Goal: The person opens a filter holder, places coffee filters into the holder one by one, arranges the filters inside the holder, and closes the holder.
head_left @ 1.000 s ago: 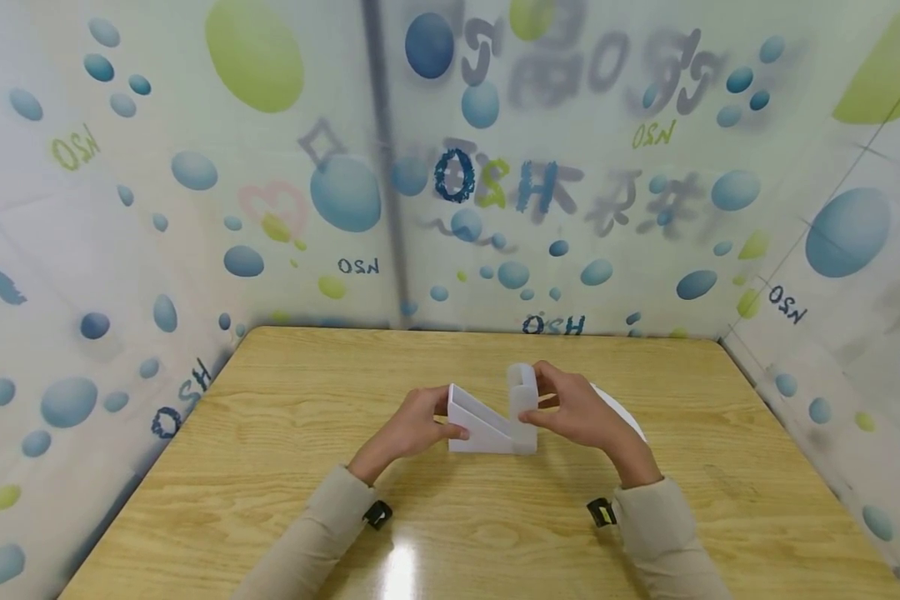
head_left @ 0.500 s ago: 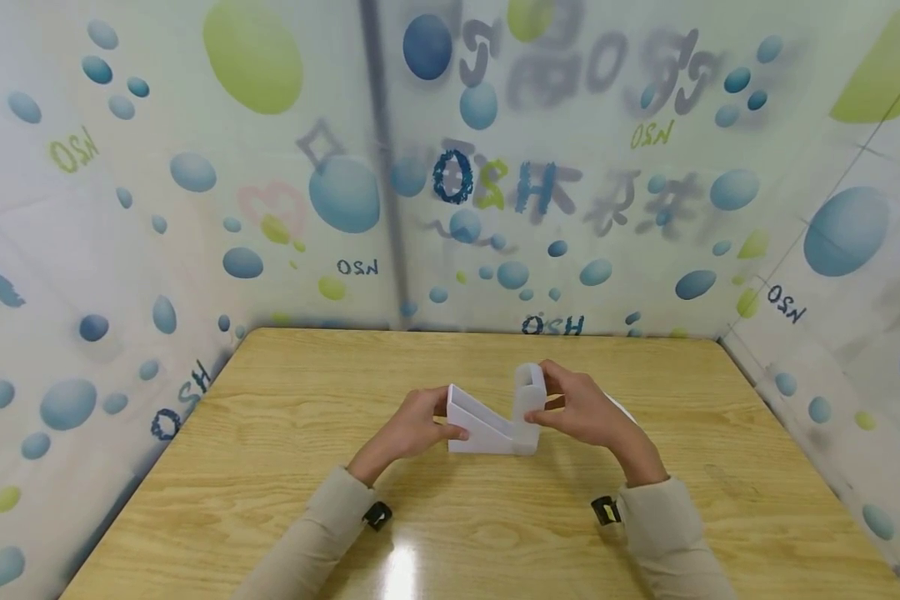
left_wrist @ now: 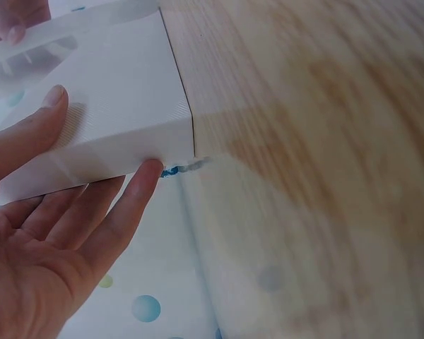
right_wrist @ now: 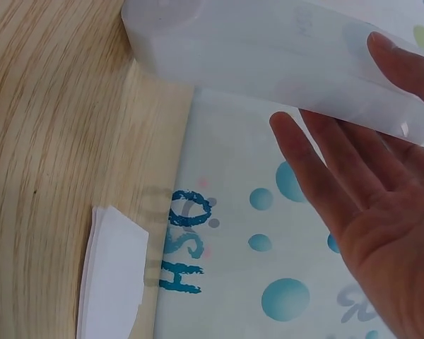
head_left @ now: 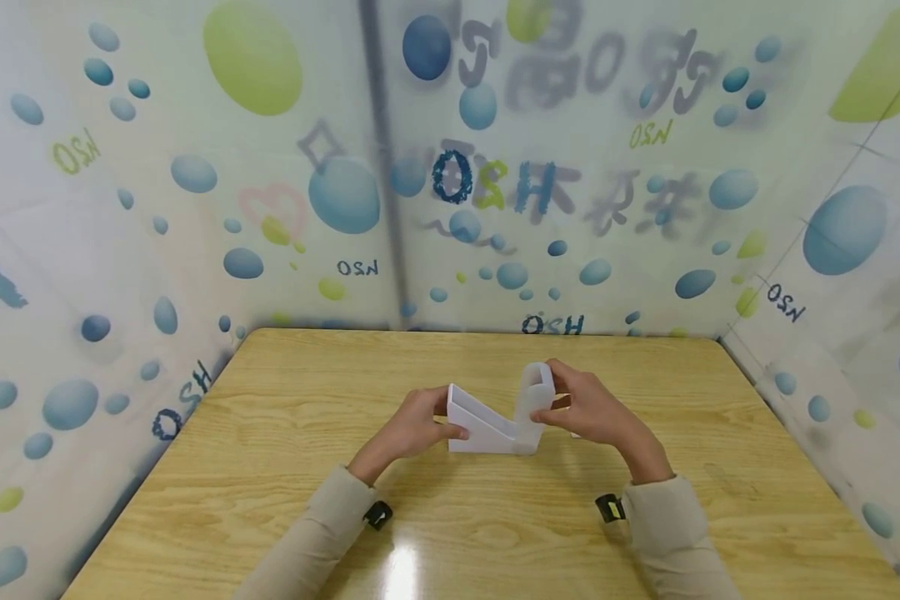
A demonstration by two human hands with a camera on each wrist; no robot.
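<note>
Pale walls (head_left: pixel 435 108) printed with blue and green drops enclosed a wood-grain tabletop (head_left: pixel 307 367), and near the middle of it sat a white holder (head_left: pixel 480 435) with a sloping top, its tall end toward the left. At its low end a translucent piece (head_left: pixel 525 406) rose on end, leaning a little to the right; whether the two were joined or only touching could not be told.

Both looked thin-walled, so likely light. The holder seemed fairly stiff, best held at the tall end; the translucent piece looked smooth, perhaps slippery, and apt to dent under a hard squeeze, so a gentle pinch high on its sides would suit it.

The left hand (head_left: pixel 414 427) held the tall end, its grip parted about as wide as the holder, thumb on the front face and fingers around the side. The right hand (head_left: pixel 594 410) pinched the translucent piece along its upper half, thumb in front and fingers behind, its grip closed to that thickness. Both forearms, in beige sleeves (head_left: pixel 311 533), angled inward. Near the right hand lay white folded paper (right_wrist: pixel 113 275).
</note>
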